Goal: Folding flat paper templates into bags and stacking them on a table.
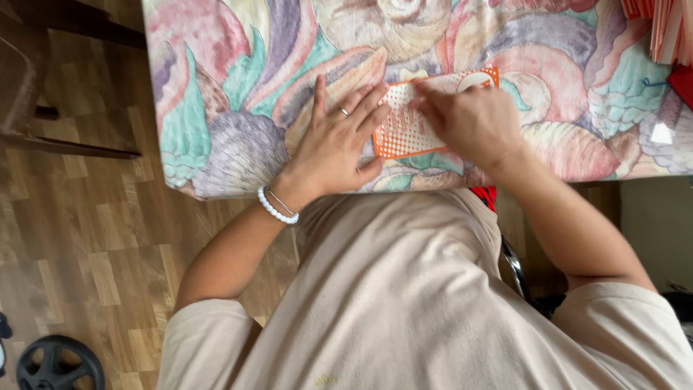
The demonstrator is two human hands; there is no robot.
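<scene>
An orange-and-white patterned paper sheet (pixel 404 130) lies on a table covered with a pastel shell-print cloth (pixel 238 87). My left hand (pixel 336 141), wearing a ring and a white bead bracelet, rests flat with fingers spread, pressing the sheet's left edge. My right hand (pixel 469 123) lies over the sheet's right part, fingertips pushing down along its upper edge. The hands hide much of the sheet.
A stack of orange-red papers (pixel 668 29) sits at the table's far right corner, with a red item (pixel 682 83) below it. Wooden furniture (pixel 36 87) stands left on the parquet floor. A black wheel-like object (pixel 58 365) lies bottom left.
</scene>
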